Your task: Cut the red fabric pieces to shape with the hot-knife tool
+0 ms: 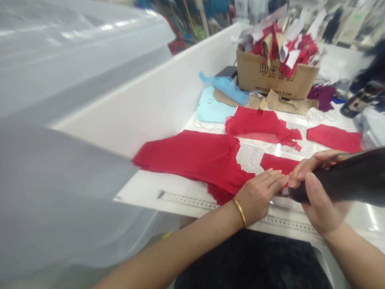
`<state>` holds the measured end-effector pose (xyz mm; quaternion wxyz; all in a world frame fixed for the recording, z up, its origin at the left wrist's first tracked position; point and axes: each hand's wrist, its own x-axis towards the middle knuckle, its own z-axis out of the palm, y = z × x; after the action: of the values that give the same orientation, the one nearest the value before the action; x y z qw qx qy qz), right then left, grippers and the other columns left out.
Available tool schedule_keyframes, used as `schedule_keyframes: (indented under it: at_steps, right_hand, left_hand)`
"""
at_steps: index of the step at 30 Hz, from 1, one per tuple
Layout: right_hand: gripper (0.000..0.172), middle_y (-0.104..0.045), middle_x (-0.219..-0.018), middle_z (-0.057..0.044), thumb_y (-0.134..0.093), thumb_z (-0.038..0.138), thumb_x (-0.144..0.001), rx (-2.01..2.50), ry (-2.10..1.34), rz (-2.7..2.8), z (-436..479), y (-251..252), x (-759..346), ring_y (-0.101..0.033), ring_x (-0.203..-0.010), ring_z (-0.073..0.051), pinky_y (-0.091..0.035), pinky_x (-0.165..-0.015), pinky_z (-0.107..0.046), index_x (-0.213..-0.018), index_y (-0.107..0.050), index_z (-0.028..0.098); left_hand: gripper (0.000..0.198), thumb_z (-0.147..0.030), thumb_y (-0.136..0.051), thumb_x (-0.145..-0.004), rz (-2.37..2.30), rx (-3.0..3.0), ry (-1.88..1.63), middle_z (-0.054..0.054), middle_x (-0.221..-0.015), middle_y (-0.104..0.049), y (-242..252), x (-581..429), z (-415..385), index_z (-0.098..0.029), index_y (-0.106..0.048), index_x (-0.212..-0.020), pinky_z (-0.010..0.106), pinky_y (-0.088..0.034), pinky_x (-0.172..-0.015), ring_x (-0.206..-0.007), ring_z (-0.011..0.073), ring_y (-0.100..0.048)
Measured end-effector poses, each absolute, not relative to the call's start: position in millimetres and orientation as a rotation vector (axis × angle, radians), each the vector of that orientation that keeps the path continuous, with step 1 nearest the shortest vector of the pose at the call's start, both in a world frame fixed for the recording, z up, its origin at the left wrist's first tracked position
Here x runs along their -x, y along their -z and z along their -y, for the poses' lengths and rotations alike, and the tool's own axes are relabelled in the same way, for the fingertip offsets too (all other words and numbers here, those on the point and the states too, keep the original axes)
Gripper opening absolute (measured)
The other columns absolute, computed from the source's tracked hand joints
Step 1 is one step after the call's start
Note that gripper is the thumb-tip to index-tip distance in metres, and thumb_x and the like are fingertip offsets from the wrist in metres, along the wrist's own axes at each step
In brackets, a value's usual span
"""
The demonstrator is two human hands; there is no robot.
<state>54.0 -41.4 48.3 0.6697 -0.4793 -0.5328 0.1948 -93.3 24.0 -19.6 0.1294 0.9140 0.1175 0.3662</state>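
My left hand [260,190], with a gold bangle at the wrist, lies flat with fingers stretched out, pressing near the edge of a small red fabric piece [278,162]. My right hand [320,196] is wrapped round the front end of a black, rounded, elongated tool [355,176]. What kind of tool it is I cannot make out; its rear runs out of view at the right. The tool's tip is close to my left fingertips, over the red cloth. Left of my hands lies a stack of red fabric panels [192,156].
A measuring tape strip [189,200] runs along the front edge of the white table [144,188]. Further back lie more red pieces [255,124], a light-blue sheet [212,106] and a cardboard box [276,78] full of scraps. A white side panel [135,108] borders the left.
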Motion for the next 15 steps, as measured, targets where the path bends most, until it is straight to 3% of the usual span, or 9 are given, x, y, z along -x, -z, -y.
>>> schedule_keyframes:
  at_steps: [4,7,15]
  right_hand:
    - [0.021,-0.056,-0.082,0.001,-0.069,0.029,-0.093,1.051,-0.433,1.212,38.8,-51.6,-50.6,-0.061,-0.065,-0.018,-0.057,-0.063,-0.039,-0.11,-0.056,0.029]
    - [0.015,-0.057,-0.077,0.003,-0.066,0.025,-0.096,1.002,-0.47,1.235,41.0,-58.4,-52.5,-0.06,-0.061,-0.016,-0.055,-0.06,-0.035,-0.108,-0.058,0.03]
    - [0.017,-0.06,-0.071,0.004,-0.068,0.028,-0.096,1.022,-0.49,1.163,51.1,-64.6,-63.5,-0.056,-0.056,-0.014,-0.051,-0.056,-0.03,-0.11,-0.059,0.028]
  left_hand:
    - [0.04,-0.003,-0.043,-0.095,-0.316,-2.639,-1.032,0.014,-0.125,-0.072,19.6,94.6,-24.1,-0.009,-0.056,-0.132,0.042,-0.056,-0.11,-0.124,0.0246,-0.067]
    - [0.053,0.003,-0.039,-0.088,-0.329,-2.65,-1.022,0.014,-0.129,-0.071,19.2,95.7,-23.9,-0.01,-0.054,-0.137,0.044,-0.056,-0.111,-0.128,0.0241,-0.065]
    - [0.06,0.005,-0.04,-0.081,-0.417,-2.67,-1.028,0.015,-0.123,-0.071,21.5,97.0,-21.7,-0.008,-0.057,-0.137,0.045,-0.058,-0.108,-0.123,0.025,-0.065]
